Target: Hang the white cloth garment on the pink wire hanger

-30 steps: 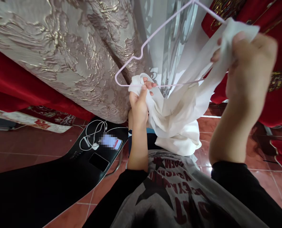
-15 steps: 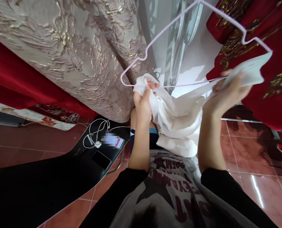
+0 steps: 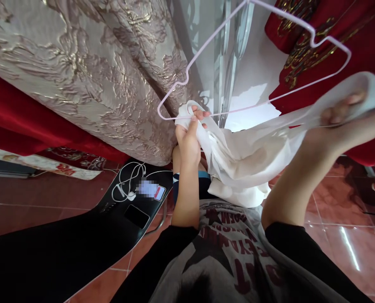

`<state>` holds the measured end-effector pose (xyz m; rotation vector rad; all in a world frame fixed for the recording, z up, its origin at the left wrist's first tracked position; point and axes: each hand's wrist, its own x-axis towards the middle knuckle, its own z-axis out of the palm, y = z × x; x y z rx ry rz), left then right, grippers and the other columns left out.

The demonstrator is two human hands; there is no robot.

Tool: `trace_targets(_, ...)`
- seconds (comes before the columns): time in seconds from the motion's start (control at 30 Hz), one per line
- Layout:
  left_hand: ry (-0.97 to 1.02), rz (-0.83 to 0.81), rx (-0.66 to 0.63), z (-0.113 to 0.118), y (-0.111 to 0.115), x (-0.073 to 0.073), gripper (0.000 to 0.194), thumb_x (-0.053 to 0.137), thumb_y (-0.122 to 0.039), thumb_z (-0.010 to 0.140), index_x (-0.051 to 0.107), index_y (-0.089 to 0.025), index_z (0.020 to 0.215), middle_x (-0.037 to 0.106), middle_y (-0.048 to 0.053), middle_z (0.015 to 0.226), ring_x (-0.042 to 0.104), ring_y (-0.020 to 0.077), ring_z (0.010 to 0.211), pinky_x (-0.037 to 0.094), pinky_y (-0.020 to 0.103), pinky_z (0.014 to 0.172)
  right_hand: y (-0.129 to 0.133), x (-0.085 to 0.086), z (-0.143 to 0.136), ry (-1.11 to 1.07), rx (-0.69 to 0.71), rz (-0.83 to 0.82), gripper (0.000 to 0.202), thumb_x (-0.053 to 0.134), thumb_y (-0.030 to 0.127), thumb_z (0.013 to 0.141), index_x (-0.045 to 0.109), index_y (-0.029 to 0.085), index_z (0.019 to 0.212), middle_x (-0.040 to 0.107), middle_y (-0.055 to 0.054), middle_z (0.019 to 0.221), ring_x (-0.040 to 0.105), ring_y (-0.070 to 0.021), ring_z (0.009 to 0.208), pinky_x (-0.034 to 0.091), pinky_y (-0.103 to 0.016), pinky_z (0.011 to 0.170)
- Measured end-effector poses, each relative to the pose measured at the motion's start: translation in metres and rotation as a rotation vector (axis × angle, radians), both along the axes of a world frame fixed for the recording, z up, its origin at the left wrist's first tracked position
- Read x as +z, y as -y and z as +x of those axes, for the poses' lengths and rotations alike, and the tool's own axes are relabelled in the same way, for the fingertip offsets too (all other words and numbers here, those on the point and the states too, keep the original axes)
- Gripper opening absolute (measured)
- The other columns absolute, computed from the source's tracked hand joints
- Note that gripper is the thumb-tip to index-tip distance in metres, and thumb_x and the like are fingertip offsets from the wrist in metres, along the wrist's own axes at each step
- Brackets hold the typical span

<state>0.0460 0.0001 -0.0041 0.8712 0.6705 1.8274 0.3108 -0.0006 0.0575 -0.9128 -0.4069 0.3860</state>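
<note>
A pale pink clothes hanger [image 3: 219, 31] is held up in front of me, its hook end cut off by the top edge. My left hand [image 3: 190, 134] pinches its lower bar near the left corner, together with the gathered edge of a thin white cloth [image 3: 250, 151]. From there the cloth droops over my lap in loose folds. My right hand [image 3: 342, 111] is far out to the right with curled fingers, partly covered by the sheer cloth, and pulls that part away from the hanger. The hanger's right end stands apart from the cloth.
On my left, a black bench [image 3: 80, 240] carries a lit phone [image 3: 159, 192], a dark phone [image 3: 137, 216] and a white cable [image 3: 119, 183]. Embossed beige fabric [image 3: 89, 75] hangs close at the left, and red gold-trimmed fabric [image 3: 304, 63] at the right. Red tiles [image 3: 333, 202] cover the floor.
My right hand has swung outward to the right, drawing the white cloth off the hanger's right corner and stretching it wider. My left hand keeps its grip; the hanger has shifted slightly left.
</note>
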Motion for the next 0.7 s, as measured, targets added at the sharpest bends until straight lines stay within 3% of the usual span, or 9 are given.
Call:
trace_targets(0.1,-0.035,-0.041,0.029,0.002,0.0,0.001,0.009,0.063,-0.021,0.093,0.066,-0.023,0.101,0.069,0.005,0.092,0.071,0.0198,0.095,0.052,0.025,0.065,0.003,0.0,-0.07,0.25,0.038,-0.091,0.038,0.039,0.054,0.101,0.045,0.023,0.079,0.055,-0.002,0.078,0.055,-0.0133,0.064,0.031,-0.029,0.051)
trace_targets(0.13,-0.048,-0.058,0.038,0.002,0.0,0.001,0.008,0.063,-0.023,0.093,0.065,-0.023,0.101,0.068,0.005,0.093,0.071,0.0202,0.097,0.051,0.025,0.065,0.003,-0.004,-0.089,0.39,0.049,-0.114,0.043,0.043,0.057,0.099,0.04,0.023,0.074,0.049,-0.001,0.073,0.052,-0.0138,0.065,0.037,-0.031,0.056)
trace_targets(0.23,-0.084,-0.085,0.047,0.001,0.001,0.001,0.013,0.069,-0.031,0.093,0.064,-0.023,0.102,0.068,0.005,0.092,0.072,0.0224,0.102,0.05,0.024,0.063,0.0,-0.021,-0.12,0.744,0.309,-0.224,0.055,0.046,0.068,0.095,0.032,0.023,0.067,0.036,0.002,0.066,0.042,-0.0122,0.064,0.047,-0.034,0.067)
trace_targets(0.3,-0.109,-0.083,0.048,0.0,0.004,0.001,0.019,0.072,-0.036,0.091,0.064,-0.022,0.103,0.069,0.006,0.093,0.072,0.0241,0.105,0.047,0.024,0.06,-0.003,-0.032,-0.124,0.829,0.42,-0.258,0.057,0.044,0.07,0.095,0.037,0.022,0.067,0.037,0.002,0.065,0.043,-0.0118,0.066,0.051,-0.034,0.072)
trace_targets(0.43,-0.133,-0.117,0.001,-0.009,0.011,0.001,0.026,0.077,-0.036,0.087,0.068,-0.022,0.105,0.076,0.009,0.105,0.074,0.0251,0.106,0.043,0.024,0.054,-0.008,-0.044,-0.118,0.846,0.417,-0.245,0.053,0.049,0.068,0.095,0.049,0.02,0.071,0.042,0.001,0.069,0.048,-0.0119,0.074,0.053,-0.034,0.08)
trace_targets(0.53,-0.105,-0.213,0.006,-0.028,0.011,-0.001,0.022,0.075,-0.037,0.088,0.071,-0.018,0.1,0.077,0.011,0.112,0.074,0.0188,0.083,0.043,0.026,0.051,-0.01,-0.046,-0.11,0.84,0.404,-0.239,0.05,0.052,0.065,0.095,0.051,0.02,0.072,0.042,0.001,0.071,0.048,-0.012,0.077,0.053,-0.035,0.082)
trace_targets(0.6,-0.077,-0.249,0.06,-0.048,0.008,-0.001,0.019,0.066,-0.036,0.095,0.071,-0.018,0.096,0.077,0.009,0.11,0.067,0.0124,0.066,0.044,0.027,0.05,-0.011,-0.048,-0.105,0.83,0.412,-0.238,0.049,0.053,0.063,0.095,0.051,0.02,0.072,0.041,0.001,0.071,0.049,-0.0123,0.078,0.052,-0.035,0.083)
trace_targets(0.7,-0.129,-0.223,0.171,-0.081,0.0,0.011,0.018,0.06,-0.031,0.1,0.069,-0.022,0.088,0.077,0.002,0.085,0.06,0.0119,0.056,0.045,0.029,0.05,-0.009,-0.052,-0.103,0.811,0.41,-0.235,0.048,0.054,0.062,0.095,0.052,0.019,0.073,0.04,0.001,0.071,0.048,-0.0129,0.078,0.052,-0.036,0.084)
